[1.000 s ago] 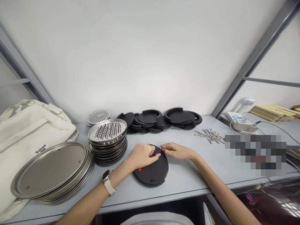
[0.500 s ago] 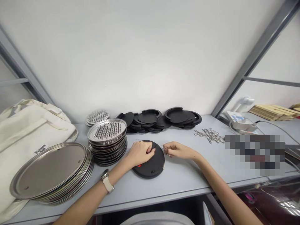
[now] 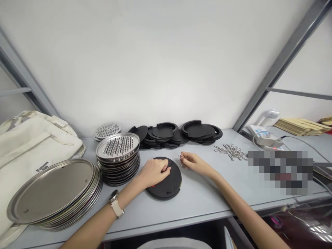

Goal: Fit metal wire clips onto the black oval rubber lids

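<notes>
My left hand rests on a round black disc lying flat on the table, its fingers curled and pressed against the top. A little red shows on the disc at the edge of this hand. Just right of the disc, my right hand pinches a small silver wire hook, whose loop sticks out past the fingertips. The hook is apart from the disc. More such metal hooks lie in a loose pile farther right.
Black round holders lie heaped along the wall. To the left stand a stack of round grater plates, a stack of large metal discs and a cream bag. A white device with cables and wooden boards are right.
My right hand has risen slightly and moved a little away from the disc, with more of the hook's loop showing. My left hand stays on the disc. The view has shifted slightly.
</notes>
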`<state>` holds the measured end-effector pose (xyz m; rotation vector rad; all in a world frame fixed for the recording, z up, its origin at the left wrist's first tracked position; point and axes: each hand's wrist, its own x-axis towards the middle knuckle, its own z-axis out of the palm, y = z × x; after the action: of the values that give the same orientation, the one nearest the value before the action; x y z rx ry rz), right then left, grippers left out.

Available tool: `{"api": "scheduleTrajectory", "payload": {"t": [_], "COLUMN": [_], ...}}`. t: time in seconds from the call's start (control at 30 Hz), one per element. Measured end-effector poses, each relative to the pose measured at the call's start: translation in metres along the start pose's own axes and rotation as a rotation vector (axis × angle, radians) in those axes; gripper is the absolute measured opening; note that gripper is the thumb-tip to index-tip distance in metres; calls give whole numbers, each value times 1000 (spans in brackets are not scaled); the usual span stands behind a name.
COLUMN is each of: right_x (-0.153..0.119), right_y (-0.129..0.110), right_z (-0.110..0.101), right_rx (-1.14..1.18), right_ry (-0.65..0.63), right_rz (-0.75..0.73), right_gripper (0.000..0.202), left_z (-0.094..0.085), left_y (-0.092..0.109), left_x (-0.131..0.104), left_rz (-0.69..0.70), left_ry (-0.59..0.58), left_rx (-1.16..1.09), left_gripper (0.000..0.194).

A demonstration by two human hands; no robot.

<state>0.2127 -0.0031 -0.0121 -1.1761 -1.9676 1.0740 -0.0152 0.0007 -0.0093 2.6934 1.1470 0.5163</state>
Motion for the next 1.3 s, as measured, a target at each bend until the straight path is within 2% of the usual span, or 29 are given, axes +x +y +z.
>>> {"api": "scheduleTrajectory", "payload": {"t": [0.27,0.47,0.73,0.93,1.07,1.2,1.3], "right_x": [35,27,26,23,20,18,18], "right_y": [10,13,13,7,1,0,1], "right_z": [8,16,14,14,11,8,9], "right_rx": [-62,-48,-53,-111,-178,-155,-155], "right_ry": [22,31,10,-82,-127,-217,-184], "right_rz": [15,-28,-10,-32,-59,-74,-42], "right_gripper": [26,27,29,33,32,31,33], "left_z": [-1,-7,-17,-15,-13,-11,-10], "left_y": [1,0,-13,-5,0,1,1], "left_x": [1,-1,2,1,-1,-2,-2], "left_rz": [4,-55,-224,-114,-27,0,-3], "left_ry": [-13,36,156,83,8,-3,-18], "left_rx": [18,33,232,135,8,-53,-101], "left_gripper": [25,21,10,7,10,18,15]}}
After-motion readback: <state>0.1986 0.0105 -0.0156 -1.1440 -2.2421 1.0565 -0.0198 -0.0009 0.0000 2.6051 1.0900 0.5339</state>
